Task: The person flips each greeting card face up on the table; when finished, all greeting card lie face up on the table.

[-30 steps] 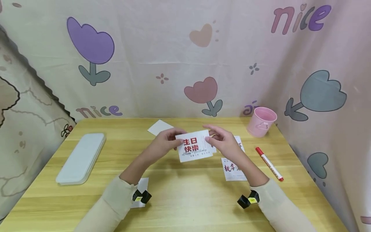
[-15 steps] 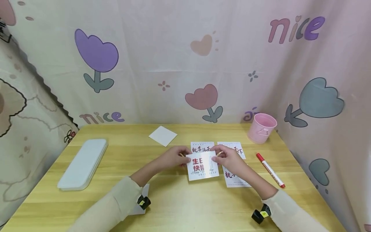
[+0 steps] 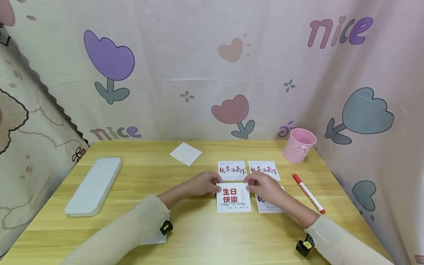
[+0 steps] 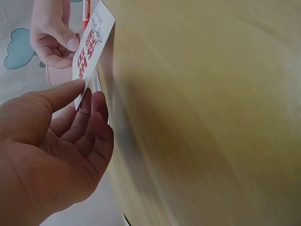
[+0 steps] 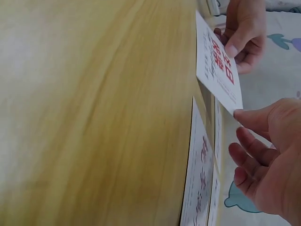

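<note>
Both hands hold one white card with red characters (image 3: pixel 233 198), printed "Happy Birthday", by its two far corners. My left hand (image 3: pixel 202 183) pinches the left corner between thumb and fingers; my right hand (image 3: pixel 264 187) pinches the right one. In the right wrist view the birthday card (image 5: pixel 218 66) slants, with a gap of shadow between it and the tabletop. Just behind it lie two cards with dark red calligraphy, a left one (image 3: pixel 231 170) and a right one (image 3: pixel 269 168). A third calligraphy card (image 3: pixel 269 208) lies to the right, partly hidden under my right forearm.
A red-capped marker (image 3: pixel 308 193) lies on the right, with a pink bucket (image 3: pixel 299 146) behind it. A blank white card (image 3: pixel 186 154) lies at the back. On the left is a pale flat case (image 3: pixel 94 187). Another white card (image 3: pixel 154 239) shows partly beneath the left sleeve.
Both hands have brought the birthday card right and down toward the table, in front of the left calligraphy card. Its tilt has straightened, and the calligraphy cards behind it now show more fully.
</note>
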Action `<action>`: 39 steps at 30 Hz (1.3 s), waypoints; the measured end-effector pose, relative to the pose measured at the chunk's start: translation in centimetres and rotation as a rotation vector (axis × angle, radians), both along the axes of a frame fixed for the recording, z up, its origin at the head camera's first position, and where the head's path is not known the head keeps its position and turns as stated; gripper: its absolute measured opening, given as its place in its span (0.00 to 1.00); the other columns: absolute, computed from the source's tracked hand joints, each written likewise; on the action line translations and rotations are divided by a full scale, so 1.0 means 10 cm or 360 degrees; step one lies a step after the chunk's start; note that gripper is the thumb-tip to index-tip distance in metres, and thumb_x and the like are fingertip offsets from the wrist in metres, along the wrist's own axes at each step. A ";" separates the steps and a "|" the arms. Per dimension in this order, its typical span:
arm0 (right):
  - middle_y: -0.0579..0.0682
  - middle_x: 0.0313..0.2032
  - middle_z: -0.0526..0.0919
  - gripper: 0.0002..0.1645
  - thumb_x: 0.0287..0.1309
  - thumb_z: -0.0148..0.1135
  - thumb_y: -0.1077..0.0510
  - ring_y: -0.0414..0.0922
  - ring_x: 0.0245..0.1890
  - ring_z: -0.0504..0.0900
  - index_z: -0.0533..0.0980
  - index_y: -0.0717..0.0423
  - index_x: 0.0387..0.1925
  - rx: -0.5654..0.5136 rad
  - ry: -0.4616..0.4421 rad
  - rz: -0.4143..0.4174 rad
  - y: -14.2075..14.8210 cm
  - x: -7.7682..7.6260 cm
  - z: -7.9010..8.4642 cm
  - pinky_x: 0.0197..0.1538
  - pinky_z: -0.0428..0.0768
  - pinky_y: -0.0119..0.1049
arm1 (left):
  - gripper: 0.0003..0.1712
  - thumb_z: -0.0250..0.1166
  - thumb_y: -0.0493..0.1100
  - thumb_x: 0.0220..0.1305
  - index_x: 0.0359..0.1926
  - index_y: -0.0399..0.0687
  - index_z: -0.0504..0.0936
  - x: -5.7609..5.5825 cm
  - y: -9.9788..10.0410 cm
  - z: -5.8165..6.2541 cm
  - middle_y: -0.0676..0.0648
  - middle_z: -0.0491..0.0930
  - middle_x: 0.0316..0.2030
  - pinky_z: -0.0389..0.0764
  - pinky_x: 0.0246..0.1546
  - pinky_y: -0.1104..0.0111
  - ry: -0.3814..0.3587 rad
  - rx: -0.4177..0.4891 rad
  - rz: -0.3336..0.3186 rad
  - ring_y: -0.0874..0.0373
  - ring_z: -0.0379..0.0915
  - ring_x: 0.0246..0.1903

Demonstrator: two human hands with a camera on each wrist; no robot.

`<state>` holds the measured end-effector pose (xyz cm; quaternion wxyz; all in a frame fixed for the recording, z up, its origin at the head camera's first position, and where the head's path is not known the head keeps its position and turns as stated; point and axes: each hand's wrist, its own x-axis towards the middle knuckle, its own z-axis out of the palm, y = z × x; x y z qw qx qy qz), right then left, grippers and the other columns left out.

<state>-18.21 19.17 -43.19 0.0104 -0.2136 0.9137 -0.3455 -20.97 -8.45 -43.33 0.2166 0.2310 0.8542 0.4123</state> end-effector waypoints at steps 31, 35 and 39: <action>0.42 0.41 0.81 0.11 0.58 0.72 0.62 0.38 0.42 0.77 0.85 0.48 0.43 0.0315 0.0075 0.0099 0.07 -0.13 -0.12 0.49 0.80 0.38 | 0.12 0.71 0.49 0.63 0.47 0.55 0.87 0.01 0.23 0.03 0.57 0.82 0.43 0.76 0.43 0.66 0.0558 -0.0597 -0.0050 0.64 0.74 0.40; 0.42 0.40 0.80 0.12 0.59 0.71 0.58 0.39 0.41 0.76 0.84 0.47 0.46 0.0281 0.0056 0.0082 0.02 -0.17 -0.07 0.47 0.80 0.38 | 0.12 0.68 0.48 0.66 0.48 0.53 0.87 -0.04 0.14 0.10 0.56 0.83 0.42 0.77 0.40 0.66 0.0531 -0.0499 -0.0025 0.63 0.75 0.37; 0.45 0.40 0.81 0.17 0.62 0.69 0.56 0.40 0.39 0.77 0.81 0.51 0.53 0.0110 -0.0020 0.0063 -0.13 -0.34 0.02 0.42 0.79 0.35 | 0.14 0.65 0.48 0.69 0.51 0.51 0.85 -0.16 -0.01 0.25 0.56 0.82 0.41 0.75 0.36 0.65 0.0466 -0.0417 0.0089 0.59 0.73 0.33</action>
